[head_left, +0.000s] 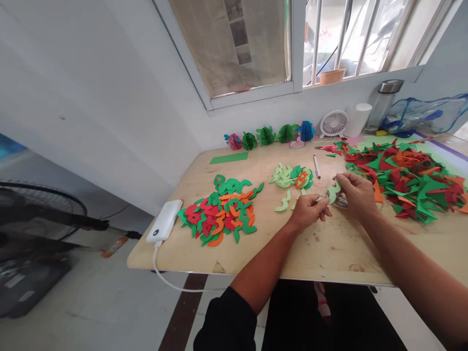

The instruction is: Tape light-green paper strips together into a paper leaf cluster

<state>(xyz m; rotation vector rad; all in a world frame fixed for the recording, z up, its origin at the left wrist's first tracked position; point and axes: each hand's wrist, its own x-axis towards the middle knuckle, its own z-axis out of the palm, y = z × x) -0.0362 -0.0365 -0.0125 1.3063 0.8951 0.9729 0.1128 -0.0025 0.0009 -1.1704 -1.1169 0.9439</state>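
A small light green paper cutout (332, 193) with a wavy edge is held up between both hands above the table. My left hand (310, 210) pinches its lower left end. At its upper right, the fingers of my right hand (354, 192) are closed on it. Something metallic shows under my right hand, too hidden to name. Just beyond my left hand lies a pile of light green cutouts (281, 175), with darker green and orange pieces beside it. A loose light green piece (283, 202) lies nearer to me.
Red, green and orange cutouts (228, 209) lie left, paper scraps (417, 175) right. A white pen (316, 166) lies between. Paper ornaments (266, 136), a small fan (334, 124) and a glass bottle (382, 107) stand along the wall. A power bank (165, 222) sits at the left edge.
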